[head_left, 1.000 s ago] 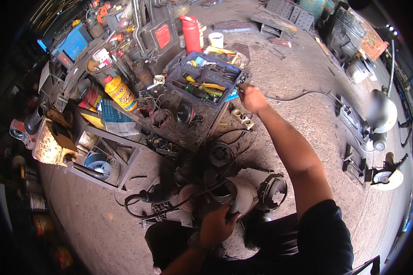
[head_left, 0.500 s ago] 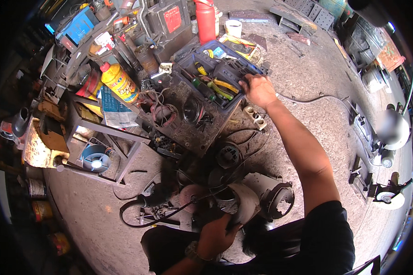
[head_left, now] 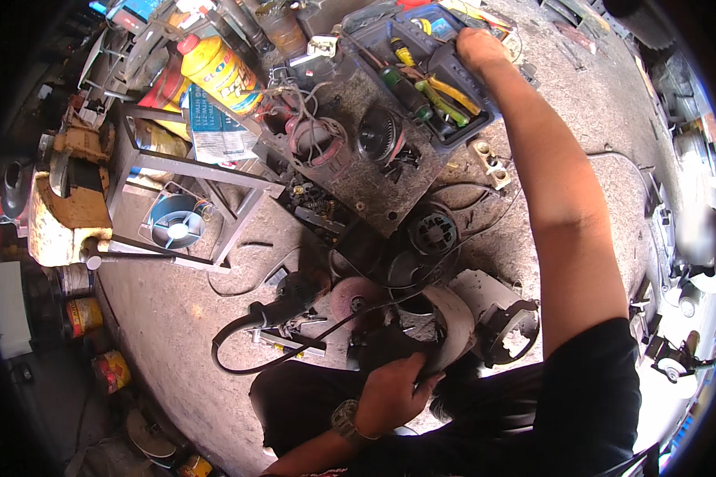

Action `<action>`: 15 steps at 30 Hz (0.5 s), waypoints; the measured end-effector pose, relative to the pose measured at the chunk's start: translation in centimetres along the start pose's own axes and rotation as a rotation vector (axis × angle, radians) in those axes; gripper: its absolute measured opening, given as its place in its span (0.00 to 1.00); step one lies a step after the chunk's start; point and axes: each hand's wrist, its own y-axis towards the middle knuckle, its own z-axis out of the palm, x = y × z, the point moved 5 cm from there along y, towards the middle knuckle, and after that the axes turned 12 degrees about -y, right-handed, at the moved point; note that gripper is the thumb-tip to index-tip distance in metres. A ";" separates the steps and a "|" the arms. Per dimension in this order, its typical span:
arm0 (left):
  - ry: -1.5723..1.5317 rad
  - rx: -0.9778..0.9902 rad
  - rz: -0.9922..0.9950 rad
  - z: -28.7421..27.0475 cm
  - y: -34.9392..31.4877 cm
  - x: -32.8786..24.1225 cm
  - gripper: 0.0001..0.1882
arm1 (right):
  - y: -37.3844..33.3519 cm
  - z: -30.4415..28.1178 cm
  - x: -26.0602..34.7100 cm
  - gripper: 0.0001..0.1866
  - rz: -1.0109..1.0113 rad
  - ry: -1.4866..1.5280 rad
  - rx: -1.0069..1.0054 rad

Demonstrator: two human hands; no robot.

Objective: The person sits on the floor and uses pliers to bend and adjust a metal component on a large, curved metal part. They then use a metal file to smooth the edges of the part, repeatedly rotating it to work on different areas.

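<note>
My left hand (head_left: 394, 393), with a watch on its wrist, grips the lower edge of a curved off-white metal shell (head_left: 454, 322). Beyond it, my right arm stretches to the far right side of a dark plastic toolbox (head_left: 445, 145). There my right hand (head_left: 483, 52) is closed, its fingers curled down at the box; what they hold, if anything, is hidden. In the toolbox lie yellow-handled pliers (head_left: 455, 94), a green-handled tool (head_left: 406, 92) and a yellow-handled screwdriver (head_left: 403, 52). Beside the shell stands a pale cylindrical housing (head_left: 493, 298) with a dark ring.
An angle grinder (head_left: 294, 296) with a reddish disc (head_left: 354, 300) and looping cable lies near my left knee. A metal plate (head_left: 382, 195) bears a black fan wheel (head_left: 380, 133) and wires. A yellow bottle (head_left: 219, 73), a metal frame (head_left: 199, 171) and a vise (head_left: 71, 199) stand left.
My view has tipped down, so the bench things sit higher in the picture. My right hand has shifted along the toolbox to its far side. My left hand keeps its grip on the shell.
</note>
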 end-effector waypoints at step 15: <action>-0.014 0.014 0.059 -0.5 0.7 -0.2 0.17 | 7.4 4.0 -5.4 0.19 -0.140 0.035 -0.228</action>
